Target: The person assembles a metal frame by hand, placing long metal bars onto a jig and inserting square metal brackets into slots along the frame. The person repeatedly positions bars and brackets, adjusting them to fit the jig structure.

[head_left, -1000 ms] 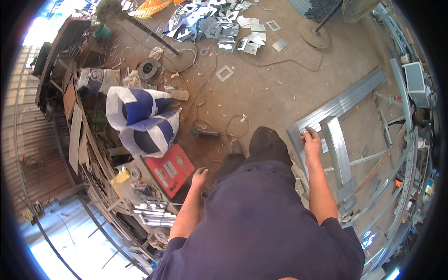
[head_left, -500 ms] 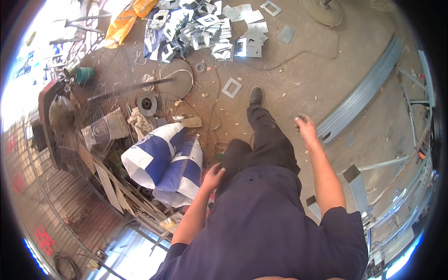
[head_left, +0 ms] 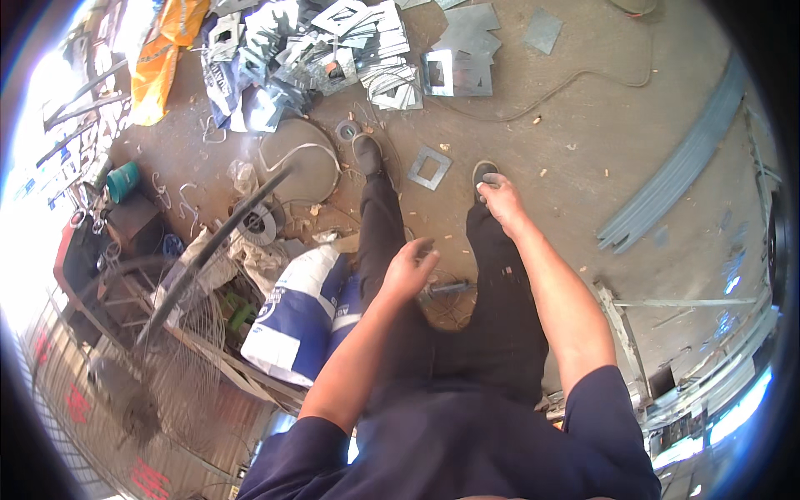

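Observation:
My left hand (head_left: pixel 411 268) hangs in front of my left thigh, fingers loosely spread and nothing in them. Out in front of my right leg is my right hand (head_left: pixel 502 202), its fingers curled together near the right shoe; whether they pinch something small is hidden. Neither hand touches the things around it. On the floor between my feet lies a flat square metal frame plate (head_left: pixel 429 168). Farther ahead, a heap of shiny metal plates with cut-out windows (head_left: pixel 333 54) spreads over the floor, beside several flat sheet pieces (head_left: pixel 471 42).
A fan (head_left: pixel 167 333) with a wire cage and dark pole (head_left: pixel 221 237) stands at left, its round base (head_left: pixel 302 158) ahead. Blue-and-white sacks (head_left: pixel 292 312) sit by my left leg. Long metal channels (head_left: pixel 679 158) lie at right. A cable (head_left: pixel 575 79) crosses the floor.
I have stepped forward, and my left foot now shows ahead. The plate heap and frame plate are nearer. Both hands have swung forward and inward; the fan has come into fuller view.

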The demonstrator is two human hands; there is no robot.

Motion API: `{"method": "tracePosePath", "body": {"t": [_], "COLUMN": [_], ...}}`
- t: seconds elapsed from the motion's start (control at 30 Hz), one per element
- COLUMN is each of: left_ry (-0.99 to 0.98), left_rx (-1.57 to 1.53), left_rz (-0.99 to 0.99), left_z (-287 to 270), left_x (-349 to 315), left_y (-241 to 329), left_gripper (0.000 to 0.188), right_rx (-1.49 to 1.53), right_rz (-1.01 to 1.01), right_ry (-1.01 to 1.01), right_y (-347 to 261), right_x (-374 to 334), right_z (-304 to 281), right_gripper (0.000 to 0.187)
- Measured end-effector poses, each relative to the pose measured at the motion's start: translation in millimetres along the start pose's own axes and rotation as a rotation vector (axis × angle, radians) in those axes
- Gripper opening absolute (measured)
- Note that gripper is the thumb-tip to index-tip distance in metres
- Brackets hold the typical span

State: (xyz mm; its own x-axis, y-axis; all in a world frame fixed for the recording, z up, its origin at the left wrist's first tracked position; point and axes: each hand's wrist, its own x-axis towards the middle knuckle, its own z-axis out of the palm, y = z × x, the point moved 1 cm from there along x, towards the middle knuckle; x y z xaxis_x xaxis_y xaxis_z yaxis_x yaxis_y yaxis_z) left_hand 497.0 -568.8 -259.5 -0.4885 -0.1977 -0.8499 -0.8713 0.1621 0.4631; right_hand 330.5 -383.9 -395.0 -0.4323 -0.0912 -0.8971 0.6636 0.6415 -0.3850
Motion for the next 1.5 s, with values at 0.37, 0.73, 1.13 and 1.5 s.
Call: {"method": "tracePosePath", "body": {"t": [0.37,0.73,1.13,1.5], "left_ry": [-0.657,-0.323,0.068,-0.322], "left_rx": [0.809,0.693,0.324,-1.165], "left_rz": [0.245,0.417,0.243,-0.381], "left_z": [-29,-74,-84,-91], "left_x": [217,234,269,271], "left_y": [35,44,38,23], "left_gripper": [0.035,0.021,0.046,0.066], "right_rx": [0.487,0.901,0.336,0.748], "right_rz": [0.151,0.257,0.271,0.123], "right_ry": [-0.086,-0.084,-0.083,-0.543], "right_y": [-30,-73,-28,-57], "right_x": [265,347,192,98], "right_z": [173,253,139,57], "right_gripper": [0.063,0.047,0.041,0.055]}}
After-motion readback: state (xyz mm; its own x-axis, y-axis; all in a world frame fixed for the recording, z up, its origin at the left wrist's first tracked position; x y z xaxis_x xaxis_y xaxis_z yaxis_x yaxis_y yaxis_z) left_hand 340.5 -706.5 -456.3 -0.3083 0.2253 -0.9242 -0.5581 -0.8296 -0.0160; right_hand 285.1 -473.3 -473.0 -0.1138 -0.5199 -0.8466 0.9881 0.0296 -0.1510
